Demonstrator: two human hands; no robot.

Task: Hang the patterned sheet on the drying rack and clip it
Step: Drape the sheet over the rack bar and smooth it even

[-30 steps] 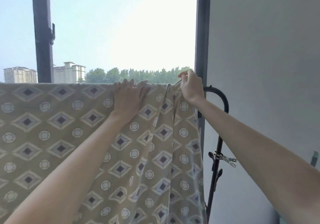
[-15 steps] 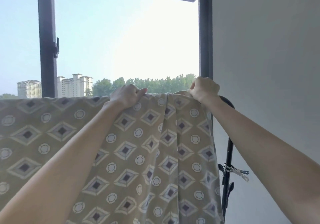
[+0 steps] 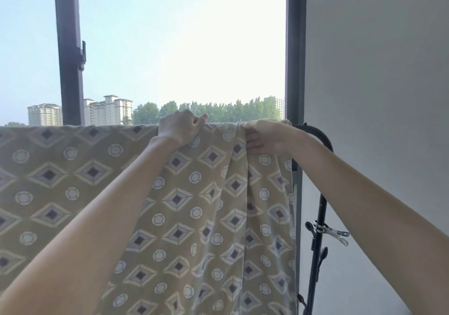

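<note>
The patterned sheet [image 3: 73,181], tan with diamonds and circles, hangs over the top bar of the black drying rack [image 3: 320,139] and drapes down toward me. My left hand [image 3: 179,127] grips the sheet's top fold over the bar. My right hand [image 3: 264,137] pinches bunched folds of the sheet near the rack's curved right corner. A metal clip [image 3: 330,233] is clamped on the rack's right upright, below my right forearm. The top bar is hidden under the cloth.
A window with dark frames [image 3: 69,54] stands right behind the rack, with buildings and trees outside. A grey wall [image 3: 376,83] runs close along the right side of the rack.
Both hands have stayed on the top edge while my view has tilted. My right hand has turned from pinching above the bar to gripping the folds on my side.
</note>
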